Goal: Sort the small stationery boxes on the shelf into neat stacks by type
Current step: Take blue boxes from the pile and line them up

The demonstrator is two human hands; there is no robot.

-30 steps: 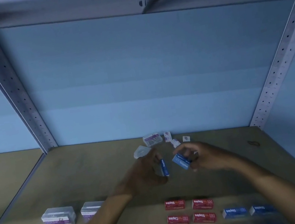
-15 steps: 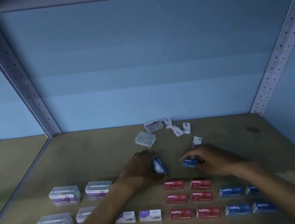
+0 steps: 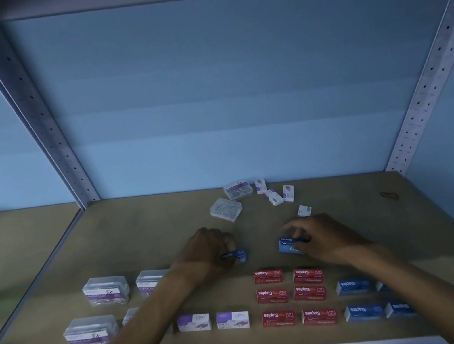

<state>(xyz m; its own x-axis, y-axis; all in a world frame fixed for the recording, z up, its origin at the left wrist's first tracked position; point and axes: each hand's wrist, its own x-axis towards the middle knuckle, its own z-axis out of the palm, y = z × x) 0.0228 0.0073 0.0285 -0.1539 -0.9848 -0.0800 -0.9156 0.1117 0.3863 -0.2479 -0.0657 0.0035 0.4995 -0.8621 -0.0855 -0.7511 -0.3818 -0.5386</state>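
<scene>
Blue boxes (image 3: 289, 246) gripped by both hands' fingers (image 3: 297, 235); red boxes (image 3: 268, 276) just below, loose white boxes (image 3: 274, 197) behind.

Both hands come down to the shelf with their boxes

The left hand (image 3: 212, 250) and right hand (image 3: 322, 235), raised a second ago, now sit low, each gripping a blue staple box (image 3: 236, 255) (image 3: 289, 245) just behind the red boxes (image 3: 268, 276).

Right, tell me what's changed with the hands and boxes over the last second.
Both hands came down toward the shelf and nearer the sorted rows. The left hand keeps its grip on one blue staples box, the right hand on the other blue box, both now low, just behind the red staples boxes. The sorted rows and the loose boxes at the back stayed put.
</scene>
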